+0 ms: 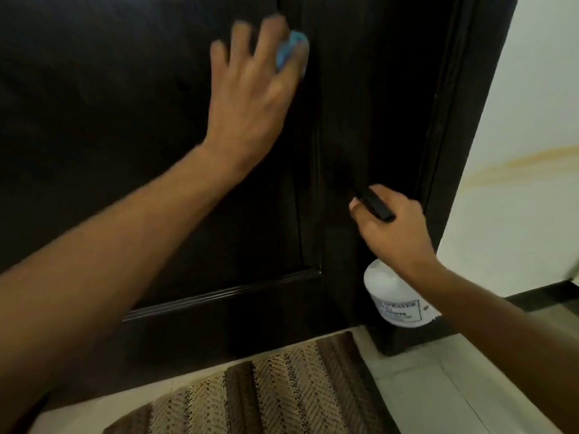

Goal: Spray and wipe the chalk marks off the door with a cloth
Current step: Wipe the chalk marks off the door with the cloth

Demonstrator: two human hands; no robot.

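The dark brown door (94,89) fills most of the head view. My left hand (250,98) presses a light blue cloth (70,51) against the door's upper panel, fingers spread over it; most of the cloth is hidden under the hand and the image is blurred there. My right hand (391,227) grips a white spray bottle (398,302) by its black trigger head (376,205), held low beside the door's right stile. No chalk marks show on the dark surface.
A dark door frame (454,120) runs down the right side, with a white wall (526,151) bearing a yellowish stain beyond it. A brown striped mat (282,389) lies on the pale tiled floor (454,386) below the door.
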